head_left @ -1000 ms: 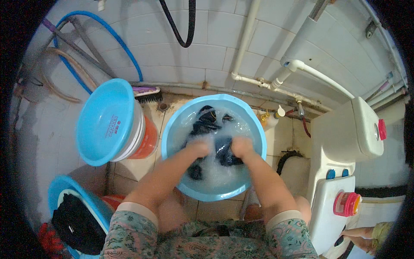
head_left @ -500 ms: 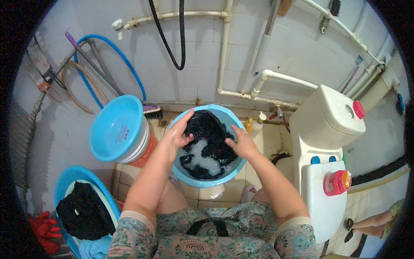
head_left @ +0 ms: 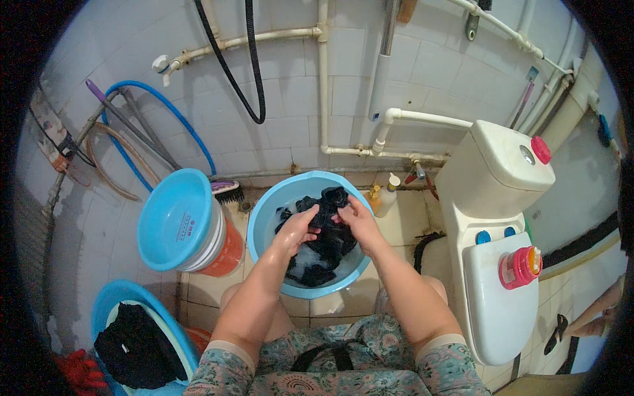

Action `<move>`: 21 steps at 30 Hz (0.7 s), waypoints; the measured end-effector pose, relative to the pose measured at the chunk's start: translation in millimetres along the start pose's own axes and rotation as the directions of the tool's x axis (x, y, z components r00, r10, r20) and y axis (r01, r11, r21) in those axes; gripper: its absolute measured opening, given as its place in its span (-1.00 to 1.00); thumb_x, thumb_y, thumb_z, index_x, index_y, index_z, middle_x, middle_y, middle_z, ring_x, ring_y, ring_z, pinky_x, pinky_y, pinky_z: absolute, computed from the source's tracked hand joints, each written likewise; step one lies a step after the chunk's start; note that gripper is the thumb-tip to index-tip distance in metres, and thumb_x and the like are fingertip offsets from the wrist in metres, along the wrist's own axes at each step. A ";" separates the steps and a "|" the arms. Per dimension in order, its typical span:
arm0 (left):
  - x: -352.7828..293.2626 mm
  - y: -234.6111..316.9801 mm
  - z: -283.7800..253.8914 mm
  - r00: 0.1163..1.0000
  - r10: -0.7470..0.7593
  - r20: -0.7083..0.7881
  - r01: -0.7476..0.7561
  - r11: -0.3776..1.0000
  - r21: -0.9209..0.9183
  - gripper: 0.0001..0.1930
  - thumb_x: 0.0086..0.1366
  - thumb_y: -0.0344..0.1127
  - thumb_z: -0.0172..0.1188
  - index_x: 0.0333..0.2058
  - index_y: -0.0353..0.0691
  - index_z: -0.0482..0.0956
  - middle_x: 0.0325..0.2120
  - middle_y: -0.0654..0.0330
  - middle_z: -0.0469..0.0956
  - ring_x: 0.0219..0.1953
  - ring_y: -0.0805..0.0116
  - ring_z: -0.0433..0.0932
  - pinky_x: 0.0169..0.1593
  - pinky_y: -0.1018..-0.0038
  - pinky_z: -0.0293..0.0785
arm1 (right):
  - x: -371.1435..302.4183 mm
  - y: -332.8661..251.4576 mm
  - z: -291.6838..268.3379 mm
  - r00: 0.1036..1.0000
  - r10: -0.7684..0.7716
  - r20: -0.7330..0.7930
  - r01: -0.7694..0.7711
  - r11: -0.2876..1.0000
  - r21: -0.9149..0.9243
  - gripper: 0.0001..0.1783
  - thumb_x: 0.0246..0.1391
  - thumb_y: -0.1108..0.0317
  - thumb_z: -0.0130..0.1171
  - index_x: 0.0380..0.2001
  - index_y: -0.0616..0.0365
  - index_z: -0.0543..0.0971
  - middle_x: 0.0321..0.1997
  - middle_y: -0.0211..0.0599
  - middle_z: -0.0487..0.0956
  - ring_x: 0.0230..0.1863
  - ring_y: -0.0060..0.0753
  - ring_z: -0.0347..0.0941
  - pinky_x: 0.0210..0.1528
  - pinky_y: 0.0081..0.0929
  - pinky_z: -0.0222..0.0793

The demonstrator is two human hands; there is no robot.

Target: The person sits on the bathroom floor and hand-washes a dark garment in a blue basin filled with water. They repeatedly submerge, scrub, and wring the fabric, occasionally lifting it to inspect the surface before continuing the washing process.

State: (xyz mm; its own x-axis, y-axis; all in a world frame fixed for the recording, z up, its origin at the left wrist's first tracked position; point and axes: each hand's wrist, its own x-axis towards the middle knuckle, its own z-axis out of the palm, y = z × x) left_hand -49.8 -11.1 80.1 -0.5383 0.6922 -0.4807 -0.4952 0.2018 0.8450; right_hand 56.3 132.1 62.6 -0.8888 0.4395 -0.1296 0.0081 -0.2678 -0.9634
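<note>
A wet black garment lies bunched in a light blue basin of sudsy water on the floor in front of me. My left hand is over the middle of the basin, its fingers closed on a fold of the cloth. Close by on the right, my right hand grips a lifted, bunched part of the same garment between thumb and fingers. Some fingertips are hidden in the dark folds. The rest of the cloth sits low in the foamy water.
An orange bucket topped by a blue basin stands left. Nearer, a blue tub holds black clothing. Right are a white toilet with a pink jar on its lid, and pump bottles. Someone's legs show far right.
My hands have moved inward from the sides of the garment and closed on it, gathering and lifting part of it. The view has shifted slightly.
</note>
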 end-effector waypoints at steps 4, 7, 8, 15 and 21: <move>3.7 -2.8 -11.1 0.991 0.048 0.124 -0.094 0.911 0.402 -0.52 0.33 0.07 -0.14 -0.26 -0.27 0.53 -0.40 0.24 0.54 -0.46 0.47 0.45 -0.35 0.54 0.39 | -8.4 -22.6 10.3 0.994 0.028 -0.107 -0.051 0.976 -0.214 -0.40 0.07 0.23 0.15 0.13 0.18 0.22 -0.36 -0.38 0.50 -0.36 -0.53 0.42 -0.28 -0.56 0.36; -0.5 -3.8 -2.6 0.975 0.101 0.199 -0.182 0.878 0.442 -0.49 0.34 0.08 -0.15 -0.30 -0.30 0.55 -0.44 0.21 0.56 -0.49 0.48 0.45 -0.37 0.54 0.39 | 3.0 -12.1 -3.2 0.950 0.195 -0.243 -0.157 0.973 0.169 -0.55 0.07 0.22 0.14 0.00 0.11 0.32 -0.39 -0.41 0.48 -0.40 -0.56 0.40 -0.35 -0.57 0.36; 0.4 -6.3 -1.9 0.977 0.101 0.190 -0.175 0.885 0.432 -0.48 0.34 0.08 -0.16 -0.33 -0.31 0.56 -0.46 0.17 0.57 -0.50 0.46 0.45 -0.39 0.53 0.39 | 5.8 -10.7 -10.6 0.935 0.244 -0.256 -0.187 0.956 0.228 -0.71 0.09 0.24 0.12 -0.15 0.05 0.35 -0.43 -0.44 0.45 -0.46 -0.60 0.36 -0.40 -0.59 0.35; 4.4 20.9 -56.3 0.963 0.185 -0.194 -0.165 0.980 0.112 -0.52 0.30 0.11 -0.10 -0.35 -0.26 0.50 -0.58 0.23 0.47 -0.59 0.49 0.34 -0.46 0.54 0.30 | -0.8 -36.2 -9.7 0.941 0.096 -0.325 -0.029 0.979 0.203 -0.76 0.14 0.11 0.06 -0.37 0.03 0.41 -0.50 -0.54 0.35 -0.49 -0.59 0.24 -0.24 -0.60 0.26; -25.5 49.6 -32.0 0.886 0.401 -0.232 -0.421 0.906 -0.044 -0.59 0.31 0.04 -0.05 -0.47 -0.18 0.49 -0.57 0.32 0.37 -0.49 0.51 0.28 -0.30 0.66 0.20 | -5.8 -43.8 -9.3 0.959 -0.012 -0.284 0.034 0.997 0.073 -0.62 0.12 0.00 0.06 -0.24 0.12 0.46 -0.34 -0.45 0.45 -0.31 -0.57 0.29 -0.13 -0.56 0.19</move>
State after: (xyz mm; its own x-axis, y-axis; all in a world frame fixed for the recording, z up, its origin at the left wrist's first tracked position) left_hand -82.4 -40.9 126.7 -0.8336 0.5338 -0.1418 -0.2521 -0.1393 0.9576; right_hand 65.4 149.2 103.3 -0.7220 0.6683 -0.1790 -0.0561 -0.3144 -0.9476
